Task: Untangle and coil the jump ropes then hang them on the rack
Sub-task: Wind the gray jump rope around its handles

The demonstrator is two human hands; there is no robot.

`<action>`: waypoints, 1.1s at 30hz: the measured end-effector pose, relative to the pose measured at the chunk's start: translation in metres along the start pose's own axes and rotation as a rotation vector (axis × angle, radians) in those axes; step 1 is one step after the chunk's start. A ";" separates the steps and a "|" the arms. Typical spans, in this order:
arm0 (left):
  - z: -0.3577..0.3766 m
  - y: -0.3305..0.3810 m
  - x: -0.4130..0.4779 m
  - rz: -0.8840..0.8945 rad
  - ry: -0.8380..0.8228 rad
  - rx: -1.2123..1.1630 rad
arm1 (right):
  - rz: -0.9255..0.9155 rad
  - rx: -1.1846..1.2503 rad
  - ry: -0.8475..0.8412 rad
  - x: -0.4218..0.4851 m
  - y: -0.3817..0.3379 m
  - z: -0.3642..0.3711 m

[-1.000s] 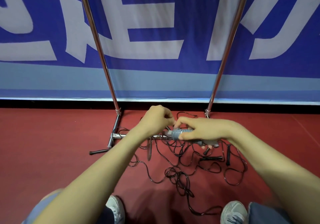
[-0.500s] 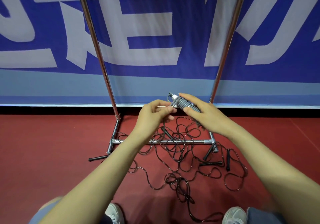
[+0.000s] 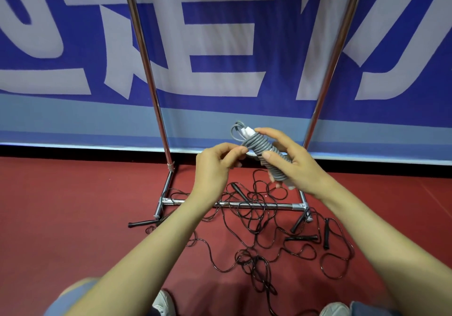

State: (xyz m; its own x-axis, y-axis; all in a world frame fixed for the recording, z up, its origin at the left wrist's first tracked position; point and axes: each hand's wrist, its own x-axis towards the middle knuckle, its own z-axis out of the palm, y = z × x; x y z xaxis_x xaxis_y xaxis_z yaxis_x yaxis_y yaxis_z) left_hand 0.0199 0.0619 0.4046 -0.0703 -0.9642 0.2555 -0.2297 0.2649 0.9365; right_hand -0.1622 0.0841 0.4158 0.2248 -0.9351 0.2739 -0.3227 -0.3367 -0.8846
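A grey jump rope [image 3: 263, 150] is wound tightly round its white handles into a compact bundle, held tilted in front of the rack. My right hand [image 3: 292, 164] grips the bundle, thumb on top. My left hand [image 3: 216, 166] pinches the rope at the bundle's left side. A small grey loop sticks out at the bundle's top end. On the red floor below lies a tangle of thin black jump ropes [image 3: 254, 237] with black handles [image 3: 302, 238]. The chrome rack [image 3: 244, 204] stands behind it, its two uprights rising out of view.
A blue and white banner wall [image 3: 220, 58] closes the space behind the rack. The black ropes lie over and under the rack's lower crossbar. My knees and white shoes [image 3: 162, 303] are at the bottom edge.
Both hands have lifted the grey coiled rope up from near the floor to chest height in front of the rack. The black tangle has not moved.
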 end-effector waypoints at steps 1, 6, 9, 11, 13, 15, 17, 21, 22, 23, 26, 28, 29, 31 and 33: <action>0.001 0.000 0.000 -0.013 0.011 -0.044 | -0.002 0.020 -0.001 0.001 0.001 0.002; 0.000 0.002 0.004 -0.074 0.004 -0.323 | 0.011 0.145 -0.004 0.009 0.006 0.011; 0.000 0.004 0.003 -0.098 -0.080 -0.414 | 0.019 0.198 -0.020 0.009 0.005 0.010; -0.001 0.004 0.004 -0.098 -0.154 -0.464 | 0.025 0.238 -0.032 0.009 0.005 0.008; -0.005 0.003 0.007 -0.088 -0.226 -0.483 | 0.035 0.294 -0.052 0.009 0.005 0.005; -0.008 0.004 0.009 -0.087 -0.300 -0.466 | 0.046 0.332 -0.103 0.008 0.005 0.000; -0.011 0.008 0.011 -0.171 -0.363 -0.533 | 0.057 0.322 -0.179 0.006 0.005 -0.005; -0.023 0.013 0.018 -0.391 -0.416 -0.744 | 0.092 0.184 -0.305 0.000 0.003 -0.012; -0.026 0.014 0.020 -0.432 -0.437 -0.793 | 0.103 0.151 -0.324 -0.001 0.002 -0.013; -0.029 0.015 0.020 -0.467 -0.461 -0.815 | 0.108 0.107 -0.342 -0.002 0.000 -0.013; -0.028 0.011 0.022 -0.406 -0.490 -0.542 | 0.131 -0.083 -0.418 -0.001 -0.001 -0.014; -0.023 0.006 0.019 -0.315 -0.474 -0.328 | 0.112 -0.252 -0.483 -0.002 0.001 -0.010; -0.020 0.004 0.017 -0.279 -0.455 -0.238 | 0.113 -0.338 -0.519 -0.001 0.005 -0.008; -0.014 -0.002 0.012 -0.170 -0.377 -0.007 | 0.167 -0.438 -0.549 -0.001 0.010 -0.004; -0.005 -0.005 0.008 -0.043 -0.292 0.158 | 0.205 -0.433 -0.497 0.002 0.011 -0.002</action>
State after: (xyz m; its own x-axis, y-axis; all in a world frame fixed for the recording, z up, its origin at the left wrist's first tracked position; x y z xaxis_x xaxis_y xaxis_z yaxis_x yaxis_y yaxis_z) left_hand 0.0254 0.0526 0.4031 -0.3275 -0.9378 0.1151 -0.3847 0.2436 0.8903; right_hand -0.1669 0.0786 0.4070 0.4817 -0.8578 -0.1792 -0.7182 -0.2692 -0.6416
